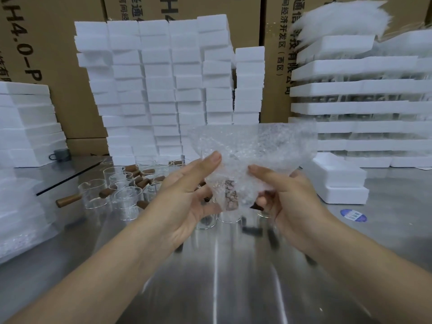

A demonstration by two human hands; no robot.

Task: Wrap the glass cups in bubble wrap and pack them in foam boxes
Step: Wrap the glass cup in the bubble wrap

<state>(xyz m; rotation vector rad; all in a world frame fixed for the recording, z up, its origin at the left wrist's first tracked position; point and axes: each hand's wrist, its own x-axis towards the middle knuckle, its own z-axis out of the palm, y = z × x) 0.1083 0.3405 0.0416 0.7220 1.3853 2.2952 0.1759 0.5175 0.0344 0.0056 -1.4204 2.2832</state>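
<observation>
Right now the fingers (261, 203) of the right hand (288, 202) curl under a sheet of bubble wrap (253, 143), with the thumb laid across its near face, so this hand grips the bundle from the right. Opposite, the left hand (184, 197) grasps the same sheet with its thumb pressed on top. Its other digits go behind the plastic, and I cannot see how they lie.

Between the two palms, at the centre of the frame, one glass cup (231, 196) sits inside the wrap, its brown handle showing through the bubbles. It is held up off the desk (233, 277), probably so the loose upper half of the sheet, which fans toward the upper right, can be folded round it. The wrapping looks about half done.

Just behind the hands, left of centre, the bare cups (121, 190) stand bunched within easy reach. There are roughly a dozen, too overlapped for an exact count. At centre right, two foam boxes (340, 181) lie stacked close by, likely the next to be filled. Along the back, six columns of foam blocks (163, 90) rise against brown cartons (58, 54), with further foam piles at the left and right edges.
</observation>
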